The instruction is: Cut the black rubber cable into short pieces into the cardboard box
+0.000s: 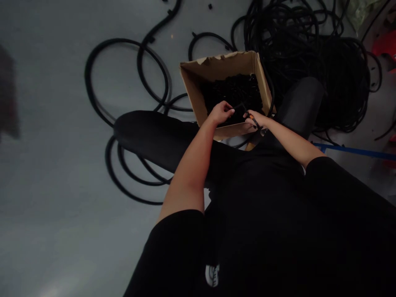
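Note:
My left hand (221,113) is over the near left part of an open cardboard box (192,93), thumb and fingers pinched together. A thin dark piece (238,106) seems to run from its fingertips towards my right hand; its kind is too dark to make out. My right hand (258,119) is closed around a hand tool with black-and-orange handles (251,117), its dark jaws pointing at that piece. Whether they are scissors or pliers I cannot tell. Small black pieces (227,88) fill the bottom of the box, which stands between my legs.
A large tangled heap of black hose or cable (337,78) lies at the right. Loose black loops (88,78) spread over the grey floor (46,173) on the left, some passing under my leg. A blue strip (355,152) and red objects (385,43) are at the right.

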### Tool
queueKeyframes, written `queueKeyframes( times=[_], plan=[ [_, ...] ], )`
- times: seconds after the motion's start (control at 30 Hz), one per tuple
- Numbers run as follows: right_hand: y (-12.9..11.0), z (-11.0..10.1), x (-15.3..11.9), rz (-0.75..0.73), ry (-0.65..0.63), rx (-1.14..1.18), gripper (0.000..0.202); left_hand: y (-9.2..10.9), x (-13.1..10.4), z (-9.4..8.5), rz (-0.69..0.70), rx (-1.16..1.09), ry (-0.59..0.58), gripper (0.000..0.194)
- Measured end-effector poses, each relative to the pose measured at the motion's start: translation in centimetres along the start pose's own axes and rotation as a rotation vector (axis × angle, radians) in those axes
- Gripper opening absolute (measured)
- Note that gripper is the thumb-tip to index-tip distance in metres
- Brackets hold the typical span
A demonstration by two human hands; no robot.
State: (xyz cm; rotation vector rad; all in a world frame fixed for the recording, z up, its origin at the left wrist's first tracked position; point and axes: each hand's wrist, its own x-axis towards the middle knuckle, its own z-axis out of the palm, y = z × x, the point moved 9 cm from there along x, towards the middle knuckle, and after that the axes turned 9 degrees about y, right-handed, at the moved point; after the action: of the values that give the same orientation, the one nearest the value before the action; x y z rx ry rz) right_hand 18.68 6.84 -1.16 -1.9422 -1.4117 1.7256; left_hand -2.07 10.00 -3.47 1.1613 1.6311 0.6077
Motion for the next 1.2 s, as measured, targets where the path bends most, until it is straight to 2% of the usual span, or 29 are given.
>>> queueKeyframes(
  times=[0.17,0.4,0.63,0.8,0.9,1.03,1.1,1.2],
  plan=[
    [-0.7,-0.3,0.1,-0.039,0.015,0.016,0.038,0.0,-0.1,1.2,0.032,-0.043,-0.086,0.033],
    [-0.8,-0.2,-0.2,-0.051,0.0,-0.028,0.029,-0.6,0.1,0.9,0.011,-0.016,-0.016,0.031],
    [-0.5,0.0,0.0,-0.055,-0.005,-0.045,0.03,0.0,-0.5,2.0,0.025,-0.004,-0.13,0.029],
    [-0.4,0.1,0.2,-0.078,-0.01,-0.071,0.031,-0.2,0.0,2.1,0.069,-0.027,-0.135,0.031],
    [-0.9,-0.3,0.2,-0.126,0.026,-0.126,0.026,-0.8,0.3,2.0,0.057,0.023,-0.113,0.026],
    [-1.3,-0.8,0.2,-0.162,0.058,-0.201,0.027,-1.1,0.6,1.5,0.054,0.139,-0.061,0.01],
    [-1.0,-0.8,0.3,-0.143,0.056,-0.238,0.028,-0.8,0.7,1.2,0.094,0.225,-0.031,0.004],
    [-0.5,-0.7,0.4,-0.11,0.038,-0.264,0.028,-0.3,0.8,1.1,0.166,0.321,-0.041,0.006]
  ],
)
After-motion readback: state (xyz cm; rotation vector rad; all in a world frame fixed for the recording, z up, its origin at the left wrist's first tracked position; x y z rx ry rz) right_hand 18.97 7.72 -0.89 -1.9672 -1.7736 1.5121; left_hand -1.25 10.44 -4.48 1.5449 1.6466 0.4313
